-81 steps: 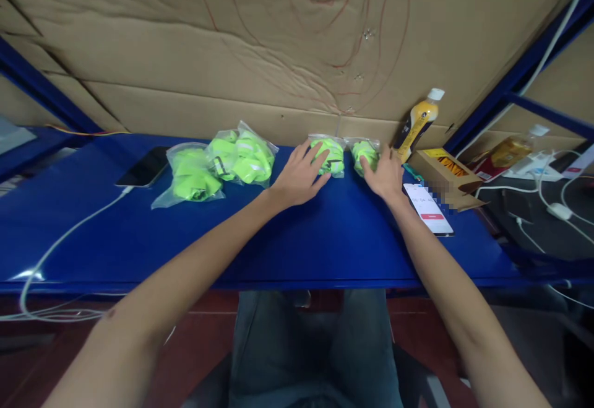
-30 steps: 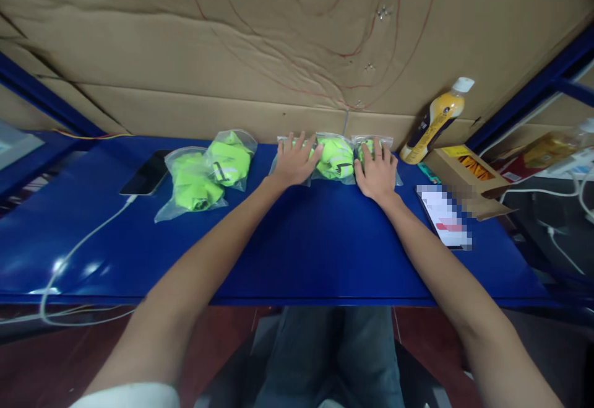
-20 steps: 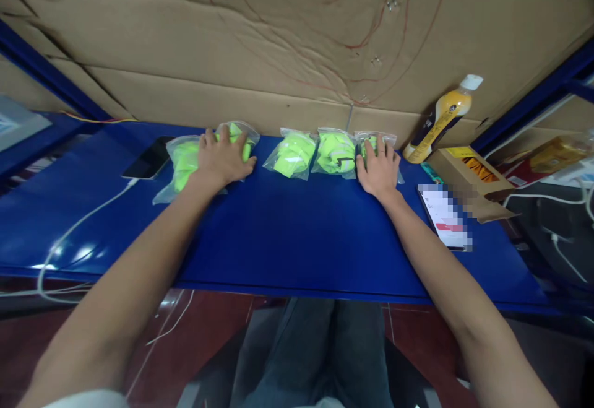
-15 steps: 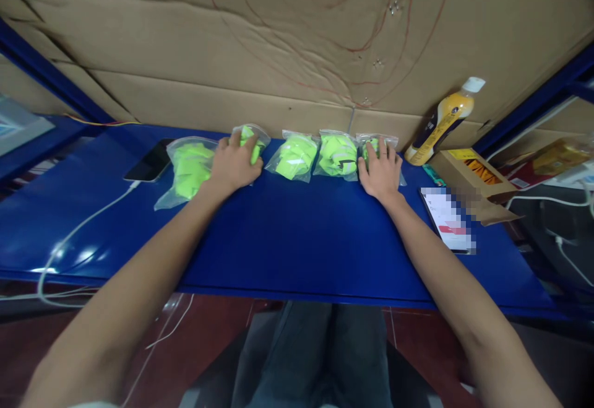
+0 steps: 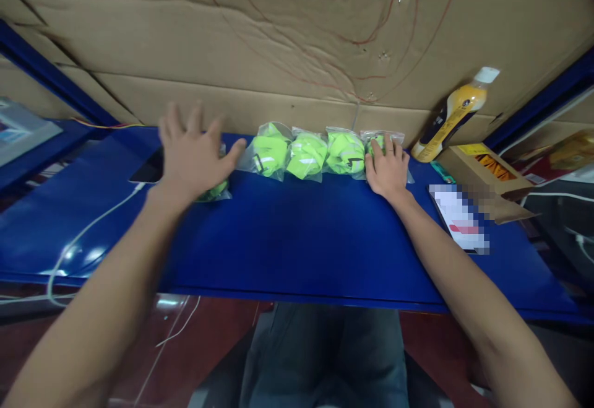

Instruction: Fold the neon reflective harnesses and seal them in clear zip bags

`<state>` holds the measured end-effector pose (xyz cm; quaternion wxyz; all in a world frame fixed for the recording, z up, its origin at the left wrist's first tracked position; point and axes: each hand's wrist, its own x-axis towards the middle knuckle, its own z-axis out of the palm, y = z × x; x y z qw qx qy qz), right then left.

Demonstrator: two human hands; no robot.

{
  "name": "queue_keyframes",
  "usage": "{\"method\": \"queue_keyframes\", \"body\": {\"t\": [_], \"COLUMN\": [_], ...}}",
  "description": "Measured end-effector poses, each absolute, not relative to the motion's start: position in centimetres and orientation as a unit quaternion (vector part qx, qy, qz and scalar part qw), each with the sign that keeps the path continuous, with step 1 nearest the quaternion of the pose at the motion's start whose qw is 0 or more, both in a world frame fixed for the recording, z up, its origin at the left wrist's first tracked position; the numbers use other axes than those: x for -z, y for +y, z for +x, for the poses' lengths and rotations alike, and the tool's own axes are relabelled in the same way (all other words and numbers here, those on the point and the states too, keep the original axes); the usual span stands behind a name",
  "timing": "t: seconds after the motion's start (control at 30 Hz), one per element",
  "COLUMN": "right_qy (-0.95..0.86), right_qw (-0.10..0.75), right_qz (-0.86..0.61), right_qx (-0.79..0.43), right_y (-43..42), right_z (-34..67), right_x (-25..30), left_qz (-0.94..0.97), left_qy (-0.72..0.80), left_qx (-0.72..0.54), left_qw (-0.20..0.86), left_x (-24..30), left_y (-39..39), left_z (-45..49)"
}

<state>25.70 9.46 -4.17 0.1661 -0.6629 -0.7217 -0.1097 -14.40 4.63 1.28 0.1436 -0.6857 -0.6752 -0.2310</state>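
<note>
Clear zip bags with bright yellow-green folded material stand in a row along the back of the blue table (image 5: 297, 228). My left hand (image 5: 192, 157) is over the leftmost bag (image 5: 217, 192), fingers spread and slightly blurred; it hides most of that bag, and contact cannot be made out. Just right of it lie a second bag (image 5: 270, 151), a third bag (image 5: 307, 154) and a fourth bag (image 5: 345, 150). On the rightmost bag (image 5: 370, 142) my right hand (image 5: 388, 169) rests with its fingers extended across the plastic.
A yellow drink bottle (image 5: 452, 117) leans against the cardboard wall (image 5: 185, 43) at right. An open carton (image 5: 503, 182) and a lit phone (image 5: 457, 217) are nearby. At left, a dark phone (image 5: 147, 169) has a white cable (image 5: 93, 213) plugged in.
My left hand has left the second bag and moved left over the leftmost one, its fingers spreading. The second bag now sits closer to the third. My right hand stays on the rightmost bag.
</note>
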Motion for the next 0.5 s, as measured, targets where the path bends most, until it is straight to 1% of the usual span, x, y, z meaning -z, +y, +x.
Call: {"method": "queue_keyframes", "body": {"t": [0.03, 0.13, 0.23, 0.33, 0.4, 0.5], "right_qy": [-0.721, -0.722, -0.723, -0.723, -0.722, -0.723], "right_qw": [0.167, 0.172, 0.178, 0.178, 0.172, 0.166], "right_qz": [-0.663, -0.662, -0.659, -0.659, -0.661, -0.662], "right_qx": [0.109, 0.106, 0.104, 0.105, 0.106, 0.107], "right_y": [9.4, 9.3, 9.3, 9.2, 9.2, 9.2], "right_z": [25.7, 25.6, 25.6, 25.6, 25.7, 25.7], "right_x": [4.1, 4.1, 4.0, 4.0, 4.0, 3.9], "left_qz": [-0.667, -0.661, -0.691, -0.71, -0.733, -0.751], "left_qy": [-0.703, -0.741, -0.706, -0.675, -0.651, -0.614], "left_qx": [0.198, 0.096, 0.135, 0.187, 0.194, 0.238], "left_qw": [0.146, 0.061, 0.072, 0.076, 0.044, -0.051], "left_x": [-1.0, 1.3, 3.4, 3.6, 3.0, 2.2], "left_y": [3.6, 1.8, 2.0, 4.3, 6.5, 9.6], "left_z": [-15.4, -16.8, -17.1, -17.4, -17.8, -18.3]}}
